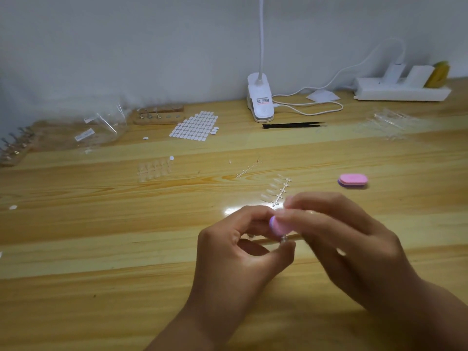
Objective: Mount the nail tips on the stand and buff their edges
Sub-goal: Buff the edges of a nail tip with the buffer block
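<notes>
Near centre, above the bench (101,249): left hand (240,252) has thumb and forefinger pinched on a small clear nail tip (283,239). The tip is mostly hidden, so which way it points is unreadable. The right hand (349,239) has its fingers curled round a pink buffer (278,226), purple-edged end facing the left hand. Touching the tip or just beside it: motion blur, cannot tell. Fingers cover most of the buffer's long axis.

Just beyond the hands, a strip of nail tips (277,190) lies on the bench, long axis running near-left to far-right, tips pointing left. A spare buffer (353,180) lies flat to the right, long axis left-right. A wooden stand (159,115) sits far back by the wall, blurred.
</notes>
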Motion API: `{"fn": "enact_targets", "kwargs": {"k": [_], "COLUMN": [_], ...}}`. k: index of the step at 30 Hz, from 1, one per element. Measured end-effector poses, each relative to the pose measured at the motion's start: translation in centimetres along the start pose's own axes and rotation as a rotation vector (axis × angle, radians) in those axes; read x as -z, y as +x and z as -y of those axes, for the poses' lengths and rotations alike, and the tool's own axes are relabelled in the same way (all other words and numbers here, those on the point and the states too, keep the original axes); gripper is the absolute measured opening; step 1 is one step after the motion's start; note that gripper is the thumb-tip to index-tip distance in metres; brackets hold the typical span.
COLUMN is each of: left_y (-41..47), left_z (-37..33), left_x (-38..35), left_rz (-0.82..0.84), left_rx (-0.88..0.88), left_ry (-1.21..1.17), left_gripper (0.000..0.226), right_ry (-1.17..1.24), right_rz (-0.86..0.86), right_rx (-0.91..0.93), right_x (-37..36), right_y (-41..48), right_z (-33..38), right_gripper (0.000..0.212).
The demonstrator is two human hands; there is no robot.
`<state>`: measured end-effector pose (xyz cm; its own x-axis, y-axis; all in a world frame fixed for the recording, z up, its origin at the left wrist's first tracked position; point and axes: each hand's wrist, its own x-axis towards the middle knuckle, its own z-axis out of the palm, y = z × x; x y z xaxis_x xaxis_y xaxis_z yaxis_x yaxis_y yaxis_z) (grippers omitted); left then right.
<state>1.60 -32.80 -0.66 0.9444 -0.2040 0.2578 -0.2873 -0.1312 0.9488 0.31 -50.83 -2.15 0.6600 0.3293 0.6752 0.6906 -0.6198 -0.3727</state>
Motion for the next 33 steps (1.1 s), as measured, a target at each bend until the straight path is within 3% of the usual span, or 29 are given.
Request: {"fn": "enact_targets", "kwargs": {"k": [3,7,12,15,21,28,33], "left_y": [0.0,0.0,0.0,0.0,0.2,0.6,0.7], "left_z": [-0.1,0.1,0.1,0.3,-0.1,0.0,0.3], "left_x": [0.0,0.0,0.0,0.1,0.2,0.2,0.6], "left_rz": [-0.016,-0.014,0.019,0.011,0.072,0.138,0.152], "left_rx": [-0.021,0.015,0.03,0.079,0.031,0.029,0.078], "left_ry": [0.03,0.008,-0.024,-0.042,-0.126,-0.327,-0.377], "left_gripper": [0.03,0.032,0.035,0.034,0.029,0.03,0.029], "right_ry": [-0.063,-0.059,-0.031,-0.053,0.008,0.113,0.002], "right_rz": [0.069,-0.046,0.037,-0.025,-0.024,-0.148,-0.139], "right_rx": [0.07,-0.039,0.02,-0.041,0.04,-0.033,-0.027], "right_x": [0.3,0.9,0.1,0.6,0.0,0.2,0.4], "right_y": [0.0,0.3,0.0,0.2,0.1,0.5,0.4], "right_z": [-0.3,-0.5,-0.2,-0.9,0.0,0.0,-0.6], "right_gripper": [0.037,0.03,0.031,0.028,0.025,0.027,0.024]}}
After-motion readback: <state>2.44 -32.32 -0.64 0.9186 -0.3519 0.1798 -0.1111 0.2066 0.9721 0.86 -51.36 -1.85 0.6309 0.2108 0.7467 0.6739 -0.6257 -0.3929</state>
